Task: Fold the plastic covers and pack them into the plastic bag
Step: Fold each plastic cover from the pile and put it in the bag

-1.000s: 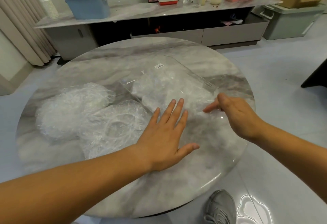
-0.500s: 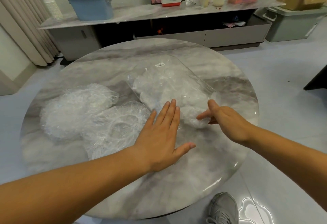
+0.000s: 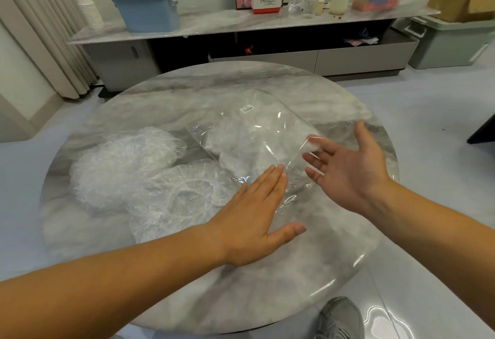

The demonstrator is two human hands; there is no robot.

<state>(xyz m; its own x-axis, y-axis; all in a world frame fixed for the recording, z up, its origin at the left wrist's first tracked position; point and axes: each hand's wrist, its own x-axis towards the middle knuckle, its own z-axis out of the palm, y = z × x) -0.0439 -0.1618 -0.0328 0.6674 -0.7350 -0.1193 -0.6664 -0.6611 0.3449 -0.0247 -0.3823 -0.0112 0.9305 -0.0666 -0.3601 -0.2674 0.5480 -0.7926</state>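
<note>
Palm down, fingers straight, the left hand (image 3: 257,218) presses flat on the near end of the plastic bag (image 3: 257,135), which lies mid-way across the marble table (image 3: 294,285). The right hand (image 3: 351,170) hovers open at the bag's right edge, palm upturned, gripping nothing. Two loose plastic covers (image 3: 126,162) lie just left.

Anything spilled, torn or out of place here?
Nothing stands out. Two crinkly white plastic covers lie loose left of the clear plastic bag on the round marble table; left hand rests on the bag, right hand open beside it.
</note>
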